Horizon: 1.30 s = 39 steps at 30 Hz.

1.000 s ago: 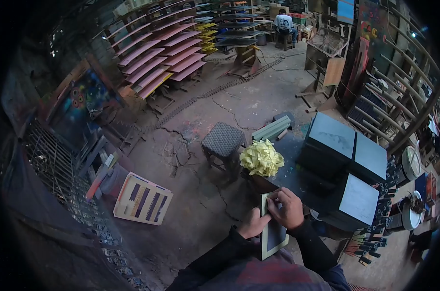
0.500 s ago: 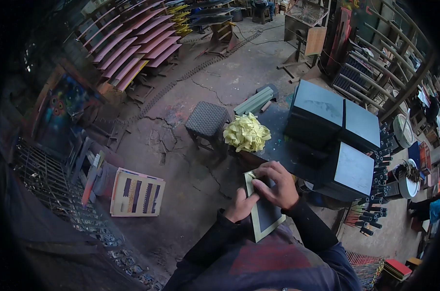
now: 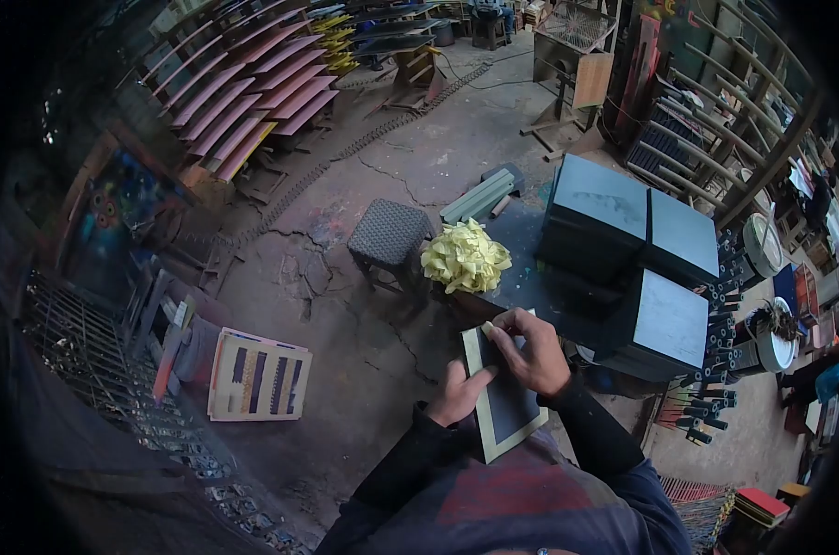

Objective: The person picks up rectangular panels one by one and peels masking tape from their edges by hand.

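Now both hands are busy with a flat dark panel (image 3: 510, 418) that has a pale yellow border. The left hand (image 3: 456, 394) grips its left side, with the thumb on top, maybe so it will not slip. The right hand (image 3: 528, 355) has its fingers bent close together at the panel's far end. I cannot tell if they pinch the border or just touch it. The panel tips up, with its low end near the shirt (image 3: 507, 504), perhaps so both hands can reach it well.

Just past the hands, a crumpled yellow heap (image 3: 466, 257) sits at the edge of a dark table (image 3: 524, 252) with little specks on it. To the right of the right hand are big dark boxes (image 3: 601, 202), set close together, maybe to save room. Past the left hand stands a woven stool (image 3: 391, 229). The floor (image 3: 368, 310) is gray and cracked. Left of the left hand lie some sheets (image 3: 259, 376). Far off, pink boards (image 3: 294, 85) rest in rows, spaced apart.
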Each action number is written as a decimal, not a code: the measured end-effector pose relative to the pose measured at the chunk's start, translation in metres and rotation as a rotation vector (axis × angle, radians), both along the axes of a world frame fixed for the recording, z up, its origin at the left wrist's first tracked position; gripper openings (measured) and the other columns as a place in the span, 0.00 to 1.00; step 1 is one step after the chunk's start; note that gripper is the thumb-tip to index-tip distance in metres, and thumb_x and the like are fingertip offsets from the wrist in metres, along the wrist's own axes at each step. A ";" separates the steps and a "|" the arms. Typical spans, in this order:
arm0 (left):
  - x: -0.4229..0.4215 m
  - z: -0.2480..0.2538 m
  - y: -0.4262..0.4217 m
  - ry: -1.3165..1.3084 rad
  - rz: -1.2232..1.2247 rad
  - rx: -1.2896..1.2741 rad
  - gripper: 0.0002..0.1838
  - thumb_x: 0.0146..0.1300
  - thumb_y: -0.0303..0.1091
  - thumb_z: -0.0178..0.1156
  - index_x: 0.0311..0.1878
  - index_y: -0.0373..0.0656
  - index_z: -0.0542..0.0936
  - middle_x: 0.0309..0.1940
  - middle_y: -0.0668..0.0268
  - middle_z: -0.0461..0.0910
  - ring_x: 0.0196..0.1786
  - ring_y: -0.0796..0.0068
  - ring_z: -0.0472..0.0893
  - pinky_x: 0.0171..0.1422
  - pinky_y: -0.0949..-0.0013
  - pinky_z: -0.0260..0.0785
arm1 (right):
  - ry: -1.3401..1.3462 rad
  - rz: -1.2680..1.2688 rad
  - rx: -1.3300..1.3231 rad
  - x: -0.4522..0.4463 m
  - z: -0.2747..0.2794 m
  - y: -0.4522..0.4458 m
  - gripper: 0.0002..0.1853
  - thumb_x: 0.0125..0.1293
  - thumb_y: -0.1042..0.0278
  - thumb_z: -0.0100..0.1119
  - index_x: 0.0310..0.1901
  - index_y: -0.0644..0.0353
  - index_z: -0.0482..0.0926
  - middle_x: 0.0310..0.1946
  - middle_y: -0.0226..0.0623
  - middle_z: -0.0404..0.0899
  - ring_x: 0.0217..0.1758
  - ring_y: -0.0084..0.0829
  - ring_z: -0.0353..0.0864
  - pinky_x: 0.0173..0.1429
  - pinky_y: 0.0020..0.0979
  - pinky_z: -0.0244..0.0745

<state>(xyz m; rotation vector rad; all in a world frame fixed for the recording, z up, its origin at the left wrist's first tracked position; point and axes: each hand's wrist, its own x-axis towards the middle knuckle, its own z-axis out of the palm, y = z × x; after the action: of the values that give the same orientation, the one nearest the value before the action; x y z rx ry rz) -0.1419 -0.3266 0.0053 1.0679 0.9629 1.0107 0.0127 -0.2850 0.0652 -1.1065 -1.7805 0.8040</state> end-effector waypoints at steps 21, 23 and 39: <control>-0.029 0.021 -0.005 -0.022 0.199 0.036 0.18 0.65 0.31 0.58 0.55 0.35 0.70 0.48 0.64 0.77 0.49 0.78 0.75 0.55 0.72 0.67 | 0.391 0.109 -0.413 0.032 -0.005 -0.002 0.09 0.76 0.61 0.41 0.44 0.58 0.61 0.44 0.40 0.75 0.44 0.27 0.80 0.46 0.28 0.77; -0.033 0.023 -0.006 -0.025 0.187 0.043 0.18 0.66 0.31 0.58 0.56 0.35 0.70 0.48 0.64 0.77 0.49 0.78 0.75 0.56 0.72 0.66 | 0.466 0.112 -0.469 0.033 -0.003 -0.004 0.09 0.76 0.60 0.41 0.44 0.57 0.61 0.45 0.41 0.75 0.45 0.29 0.80 0.47 0.29 0.78; -0.047 0.019 -0.012 -0.042 0.192 0.020 0.16 0.66 0.28 0.56 0.55 0.35 0.70 0.48 0.64 0.76 0.49 0.77 0.75 0.57 0.72 0.66 | 0.763 0.018 -0.567 0.084 0.005 -0.011 0.09 0.76 0.59 0.41 0.46 0.55 0.62 0.46 0.44 0.78 0.48 0.35 0.82 0.46 0.33 0.80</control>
<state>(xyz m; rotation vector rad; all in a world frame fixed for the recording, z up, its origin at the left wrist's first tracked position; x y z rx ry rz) -0.1893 -0.3390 0.0239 0.9800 1.0373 1.1975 0.0963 -0.2957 0.0706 -0.9305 -0.9383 1.5534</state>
